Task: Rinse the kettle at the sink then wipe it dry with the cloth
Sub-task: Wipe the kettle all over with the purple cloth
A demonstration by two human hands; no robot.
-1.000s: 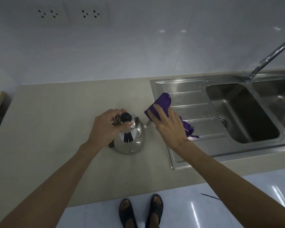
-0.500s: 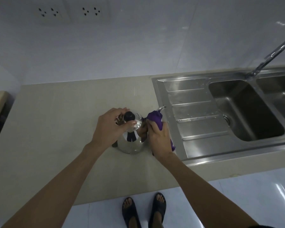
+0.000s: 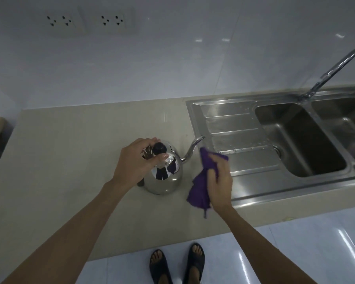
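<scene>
A shiny steel kettle with a black lid knob and a thin curved spout stands upright on the beige counter, just left of the sink. My left hand grips its top, fingers curled round the lid and handle. My right hand holds a bunched purple cloth to the right of the kettle, a short gap away from its body and below the spout tip. Part of the cloth hangs down over the counter.
The steel sink has a ribbed drainboard with water drops and a deep basin to the right. A curved tap rises at the back. Wall sockets sit above the counter. My sandalled feet stand below the counter edge.
My right hand with the cloth wiped down the spout side of the kettle, then pulled away to the right. The spout is now uncovered. My left hand kept its hold on the top.
</scene>
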